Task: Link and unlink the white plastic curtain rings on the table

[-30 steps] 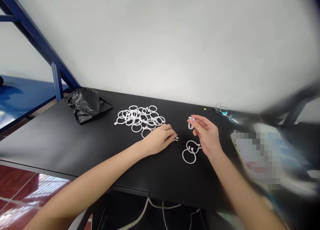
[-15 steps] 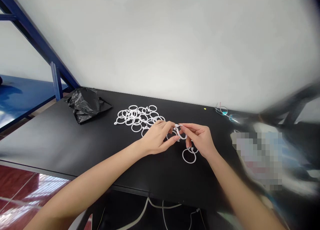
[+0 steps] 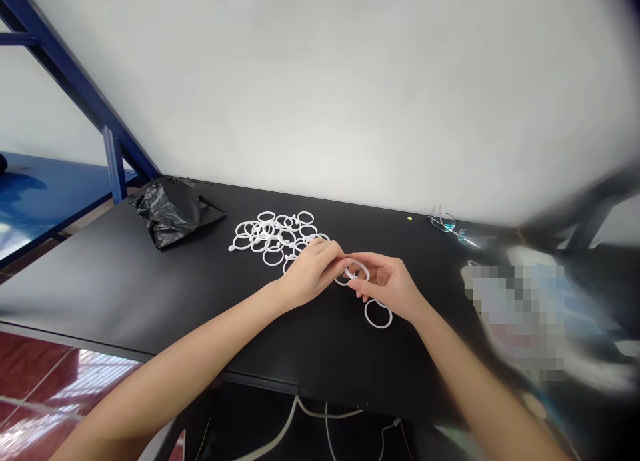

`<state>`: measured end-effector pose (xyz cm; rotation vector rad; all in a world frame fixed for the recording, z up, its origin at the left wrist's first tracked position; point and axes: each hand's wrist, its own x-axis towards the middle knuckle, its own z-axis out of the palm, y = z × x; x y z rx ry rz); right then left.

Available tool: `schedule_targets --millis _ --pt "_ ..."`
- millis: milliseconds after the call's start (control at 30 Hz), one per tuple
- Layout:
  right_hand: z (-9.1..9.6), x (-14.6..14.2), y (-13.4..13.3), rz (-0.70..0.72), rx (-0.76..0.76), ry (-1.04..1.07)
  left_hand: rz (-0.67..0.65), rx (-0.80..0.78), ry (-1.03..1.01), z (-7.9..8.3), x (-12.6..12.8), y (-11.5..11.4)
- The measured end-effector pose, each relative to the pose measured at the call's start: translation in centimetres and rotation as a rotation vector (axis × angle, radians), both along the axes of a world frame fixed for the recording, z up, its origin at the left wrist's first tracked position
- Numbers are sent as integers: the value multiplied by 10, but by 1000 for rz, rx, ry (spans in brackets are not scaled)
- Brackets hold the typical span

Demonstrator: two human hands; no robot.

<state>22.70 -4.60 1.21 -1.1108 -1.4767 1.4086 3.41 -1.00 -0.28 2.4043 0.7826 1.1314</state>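
Observation:
Between my hands is a white plastic ring (image 3: 361, 269), raised above the black table (image 3: 200, 294). My left hand (image 3: 316, 267) pinches its left side, fingertips pressed together. My right hand (image 3: 387, 281) has its thumb and fingers around the ring's right side. Part of another ring seems to show behind the held one, though the fingers hide where it lies. Under my right hand a loose white ring (image 3: 379, 314) rests on the table, overlapping one that is mostly covered. A heap of white rings (image 3: 273, 237) with small knobs lies just beyond my left hand.
A crumpled black plastic bag (image 3: 173, 211) lies at the back left. Eyeglasses (image 3: 445, 223) sit at the back right, near a small yellow speck (image 3: 409, 219). A blurred plastic package (image 3: 515, 321) is on the right. Cables (image 3: 295, 414) hang below the table's front edge.
The held ring has turned to face upward more. My right hand has shifted slightly left, its thumb now under the ring, and my left fingers have closed in. The heap is unchanged.

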Motion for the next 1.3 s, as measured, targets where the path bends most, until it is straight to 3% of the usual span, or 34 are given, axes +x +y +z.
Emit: schedule_targets --millis 167,500,1033,1300 --pt "0 -1 0 -43 13 28 18 -93 24 2 2 -1" --pt "2 -2 2 -19 -36 112 -56 -102 -81 4 1 0" --pt "0 -1 3 43 -46 60 -70 -202 -76 5 2 0" --pt "-4 -1 4 -39 -100 83 -115 -217 -19 6 3 -3"
